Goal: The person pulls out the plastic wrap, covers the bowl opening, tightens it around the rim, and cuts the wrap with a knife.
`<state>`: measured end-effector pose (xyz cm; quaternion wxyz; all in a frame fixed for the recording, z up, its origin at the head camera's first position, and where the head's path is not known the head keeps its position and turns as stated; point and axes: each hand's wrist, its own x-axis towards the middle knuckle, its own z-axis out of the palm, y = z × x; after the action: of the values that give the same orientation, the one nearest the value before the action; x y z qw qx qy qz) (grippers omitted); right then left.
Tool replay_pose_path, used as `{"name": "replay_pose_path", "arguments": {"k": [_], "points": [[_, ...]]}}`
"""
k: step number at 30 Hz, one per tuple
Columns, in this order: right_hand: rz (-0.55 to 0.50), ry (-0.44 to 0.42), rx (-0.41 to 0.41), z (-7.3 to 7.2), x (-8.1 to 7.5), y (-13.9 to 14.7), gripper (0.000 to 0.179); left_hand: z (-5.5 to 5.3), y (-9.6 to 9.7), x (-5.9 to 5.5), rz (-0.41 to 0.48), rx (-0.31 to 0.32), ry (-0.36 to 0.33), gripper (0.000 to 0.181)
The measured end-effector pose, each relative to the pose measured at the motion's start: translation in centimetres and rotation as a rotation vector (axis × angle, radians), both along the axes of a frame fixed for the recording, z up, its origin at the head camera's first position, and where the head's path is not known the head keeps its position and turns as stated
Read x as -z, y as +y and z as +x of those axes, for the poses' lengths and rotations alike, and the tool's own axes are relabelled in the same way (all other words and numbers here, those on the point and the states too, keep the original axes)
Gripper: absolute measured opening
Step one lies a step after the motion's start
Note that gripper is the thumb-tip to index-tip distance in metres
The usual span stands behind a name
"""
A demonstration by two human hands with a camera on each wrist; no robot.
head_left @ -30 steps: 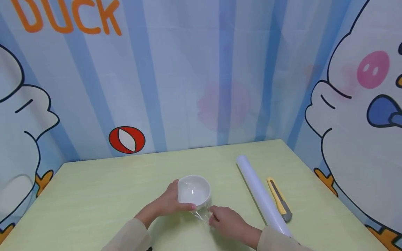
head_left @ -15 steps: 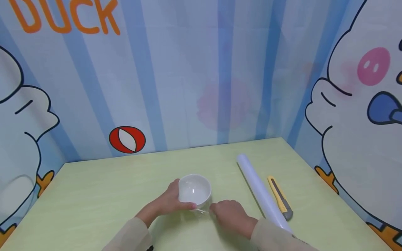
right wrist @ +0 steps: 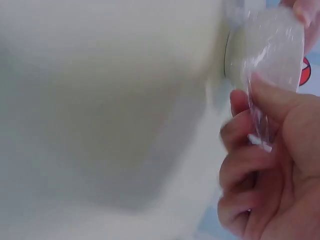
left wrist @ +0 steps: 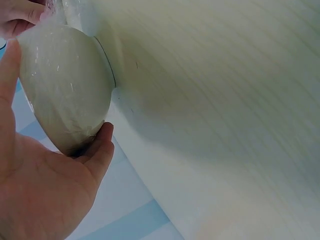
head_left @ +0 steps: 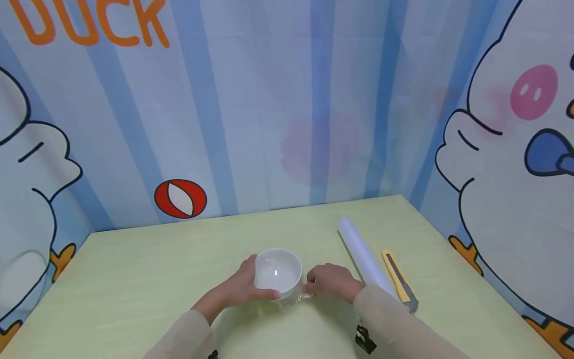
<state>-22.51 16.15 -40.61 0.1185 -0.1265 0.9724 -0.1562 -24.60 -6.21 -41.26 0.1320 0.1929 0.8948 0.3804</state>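
A white bowl [head_left: 278, 271] stands on the table, with clear plastic wrap [left wrist: 62, 82] clinging to its outer side. My left hand [head_left: 244, 287] grips the bowl from the left, thumb near the rim and fingers around the side in the left wrist view. At the bowl's right, my right hand [head_left: 333, 281] pinches a gathered end of the wrap between thumb and fingers; this strip shows shiny and crumpled in the right wrist view. The left fingertips behind the bowl are hidden in the head view.
Right of the bowl lies a long pale roll [head_left: 362, 252], partly under the right forearm. Beside it is a yellow and grey utility knife [head_left: 399, 280]. The pale green table [head_left: 179, 259] meets a printed cloth backdrop [head_left: 269, 99] at its back and sides.
My right hand has moved up and to the right around the bowl's side, pulling the wrap with it. My left hand and the bowl have stayed almost still.
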Motion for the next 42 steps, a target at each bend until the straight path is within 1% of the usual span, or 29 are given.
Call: {"name": "replay_pose_path", "arguments": {"k": [2,4,7,9,11,15,18,20,23,24,26,28,30,33,35,37,40,42], "points": [[-0.002,-0.039,-0.014,-0.4,-0.3,0.1,0.029,0.0,-0.1,-0.1,-0.005,-0.001,-0.005,0.093],[-0.062,-0.123,-0.029,-0.8,-0.5,0.3,0.030,0.1,-0.1,-0.2,-0.009,-0.007,-0.014,0.094],[-0.254,-0.303,-0.033,-1.6,-0.5,1.1,0.026,0.1,-0.1,-0.2,-0.011,-0.012,-0.020,0.095],[-0.392,-0.422,-0.006,-2.0,-0.3,1.6,0.024,0.0,0.0,-0.1,-0.013,-0.015,-0.024,0.096],[-0.510,-0.503,0.027,-2.4,0.1,2.1,0.020,0.0,0.0,0.0,-0.014,-0.014,-0.027,0.096],[-0.729,-0.615,0.096,-3.1,1.0,2.5,0.013,-0.1,0.1,0.2,-0.009,-0.008,-0.031,0.097],[-0.891,-0.667,0.162,-3.3,1.8,2.5,0.012,0.0,0.1,0.2,0.001,-0.003,-0.021,0.095],[-0.979,-0.690,0.199,-3.3,2.2,2.3,0.013,0.0,0.0,0.2,0.003,-0.007,-0.015,0.094],[-1.057,-0.712,0.245,-3.3,2.8,1.9,0.014,0.1,-0.1,0.0,-0.001,-0.017,-0.012,0.093],[-1.068,-0.714,0.259,-3.2,2.9,1.7,0.014,0.1,-0.1,0.0,-0.005,-0.019,-0.011,0.093],[-1.072,-0.689,0.278,-3.1,3.1,1.4,0.013,0.1,0.0,0.0,-0.009,-0.018,-0.008,0.092],[-1.029,-0.618,0.276,-3.0,3.0,0.9,0.012,0.1,0.0,-0.1,-0.013,-0.018,-0.005,0.093],[-0.962,-0.529,0.264,-2.9,2.8,0.4,0.011,0.0,0.0,-0.1,-0.007,-0.015,0.004,0.093],[-0.862,-0.427,0.255,-2.9,2.6,-0.4,0.014,0.0,0.1,0.0,0.015,-0.007,0.018,0.092],[-0.845,-0.404,0.267,-3.0,2.6,-0.7,0.016,0.0,0.1,0.0,0.026,-0.002,0.028,0.091],[-0.847,-0.399,0.280,-3.1,2.7,-0.8,0.015,0.0,0.0,0.0,0.021,-0.003,0.027,0.091],[-0.850,-0.377,0.272,-3.3,2.9,-0.9,0.013,0.1,0.0,-0.1,0.006,-0.009,0.016,0.092],[-0.834,-0.356,0.257,-3.5,3.0,-0.9,0.013,0.1,0.0,-0.2,0.004,-0.007,0.007,0.093]]}}
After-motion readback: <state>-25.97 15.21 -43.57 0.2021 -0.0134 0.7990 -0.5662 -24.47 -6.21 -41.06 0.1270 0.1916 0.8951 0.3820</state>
